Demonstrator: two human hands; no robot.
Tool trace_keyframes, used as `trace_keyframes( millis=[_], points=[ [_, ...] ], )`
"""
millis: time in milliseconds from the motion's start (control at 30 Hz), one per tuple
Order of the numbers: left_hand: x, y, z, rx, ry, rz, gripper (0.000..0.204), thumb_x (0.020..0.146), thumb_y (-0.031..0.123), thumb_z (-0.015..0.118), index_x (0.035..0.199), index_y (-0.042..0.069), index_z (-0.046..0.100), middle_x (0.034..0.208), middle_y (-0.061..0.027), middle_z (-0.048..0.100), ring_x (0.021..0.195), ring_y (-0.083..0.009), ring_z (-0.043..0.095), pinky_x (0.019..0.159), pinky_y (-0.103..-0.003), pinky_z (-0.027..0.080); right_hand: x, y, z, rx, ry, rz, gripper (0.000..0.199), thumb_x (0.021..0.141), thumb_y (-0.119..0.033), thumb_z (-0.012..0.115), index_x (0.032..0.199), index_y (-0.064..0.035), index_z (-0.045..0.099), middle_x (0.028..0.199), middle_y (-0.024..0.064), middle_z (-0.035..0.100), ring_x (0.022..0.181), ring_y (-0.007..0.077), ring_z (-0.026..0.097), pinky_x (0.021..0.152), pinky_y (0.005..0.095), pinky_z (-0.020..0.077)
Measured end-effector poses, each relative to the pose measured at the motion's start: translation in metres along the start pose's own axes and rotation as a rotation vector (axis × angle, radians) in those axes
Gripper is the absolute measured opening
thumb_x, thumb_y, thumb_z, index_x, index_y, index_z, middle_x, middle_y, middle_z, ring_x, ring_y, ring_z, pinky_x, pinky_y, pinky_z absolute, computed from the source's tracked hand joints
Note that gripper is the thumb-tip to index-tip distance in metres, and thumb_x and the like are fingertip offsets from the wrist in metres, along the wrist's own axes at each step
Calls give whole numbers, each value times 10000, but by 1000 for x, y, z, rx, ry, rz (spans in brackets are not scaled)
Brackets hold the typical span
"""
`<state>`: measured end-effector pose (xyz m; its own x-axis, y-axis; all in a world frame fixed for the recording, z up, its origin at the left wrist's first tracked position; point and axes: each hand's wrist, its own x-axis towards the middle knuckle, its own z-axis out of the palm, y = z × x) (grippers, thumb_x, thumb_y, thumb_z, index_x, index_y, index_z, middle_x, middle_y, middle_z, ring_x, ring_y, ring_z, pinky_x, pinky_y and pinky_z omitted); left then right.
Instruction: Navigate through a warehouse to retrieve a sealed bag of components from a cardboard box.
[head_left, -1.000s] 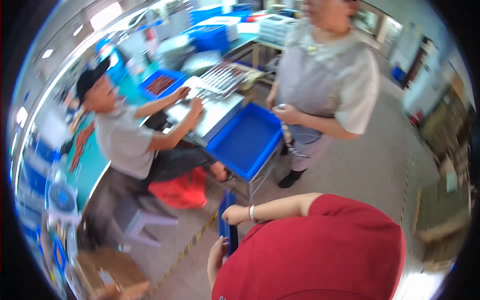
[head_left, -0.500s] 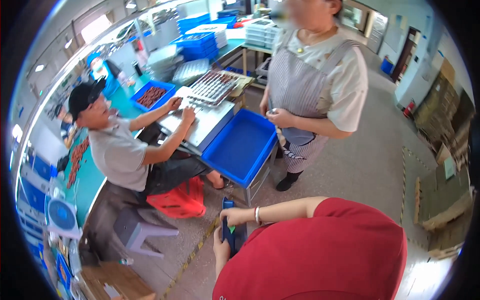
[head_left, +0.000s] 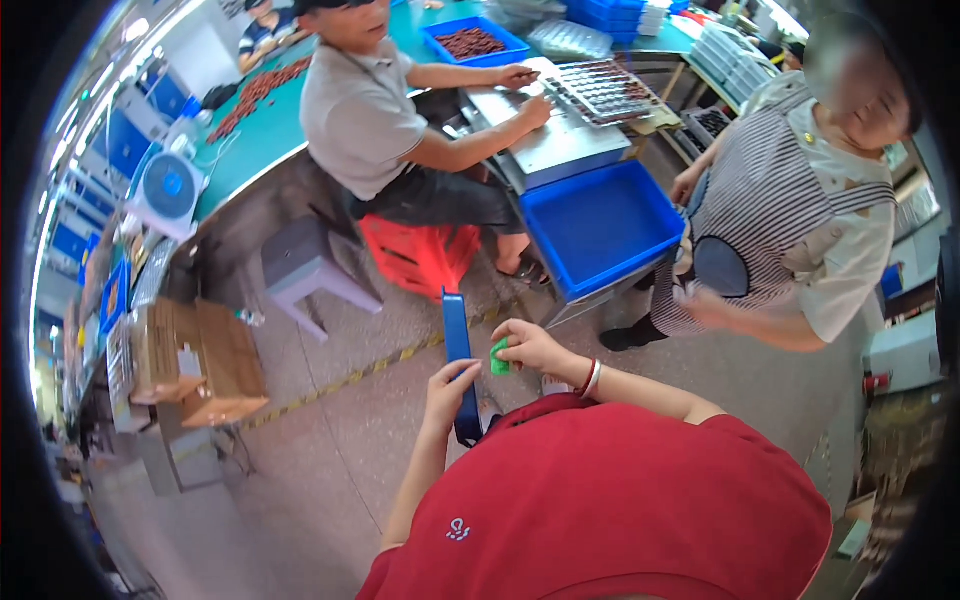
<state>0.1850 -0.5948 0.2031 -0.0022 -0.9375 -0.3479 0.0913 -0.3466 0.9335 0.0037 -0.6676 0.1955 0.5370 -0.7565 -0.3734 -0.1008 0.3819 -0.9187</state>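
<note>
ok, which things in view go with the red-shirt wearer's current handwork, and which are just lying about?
With the handwork:
- long, narrow dark-blue piece, in the left hand
- small green piece, in the right hand's fingers

Just around, apart from both hands:
- shallow blue tray
- lilac-legged grey stool
- cardboard box
- fan

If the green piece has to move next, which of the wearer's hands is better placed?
Right, I'd judge: the right hand holds the green piece, while the left hand is occupied gripping the long blue object.
</note>
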Motion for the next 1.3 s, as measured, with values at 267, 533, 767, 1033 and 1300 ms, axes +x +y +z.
trace_keyframes(
  millis=[267,533,767,1033,1300],
  points=[
    [-23,7,-6,-109,17,-206,280,809,276,609,869,8,663,812,-5,621,769,-60,524,711,-198,391,12,-27,39,31,-121,-6,265,789,-27,567,1041,-35,487,822,20,589,665,60,529,533,187,404],
    [-57,-6,-37,-205,186,-142,219,823,192,572,740,1,643,730,-9,613,688,-71,535,641,-210,408,20,-21,87,65,-213,122,248,787,-62,590,1024,-48,518,773,0,580,594,42,482,511,182,380],
    [-55,-10,-64,-48,183,-120,197,792,163,575,660,18,592,642,25,524,607,-57,462,546,-204,339,20,-14,102,159,-67,145,273,777,-43,583,1036,-70,499,775,33,590,538,95,533,415,221,416],
    [-59,-13,-62,-53,-98,-109,174,829,182,587,772,24,632,727,33,565,653,-33,466,583,-178,340,-17,15,111,147,115,-32,219,736,-32,601,941,-39,525,742,25,571,557,73,492,469,212,384],
    [-70,10,-30,96,-244,-47,159,785,135,587,666,32,606,632,14,560,577,-50,460,542,-196,330,-92,-32,40,47,290,-319,104,774,-112,604,845,-52,559,673,-10,539,603,64,515,516,200,408]
  ],
)
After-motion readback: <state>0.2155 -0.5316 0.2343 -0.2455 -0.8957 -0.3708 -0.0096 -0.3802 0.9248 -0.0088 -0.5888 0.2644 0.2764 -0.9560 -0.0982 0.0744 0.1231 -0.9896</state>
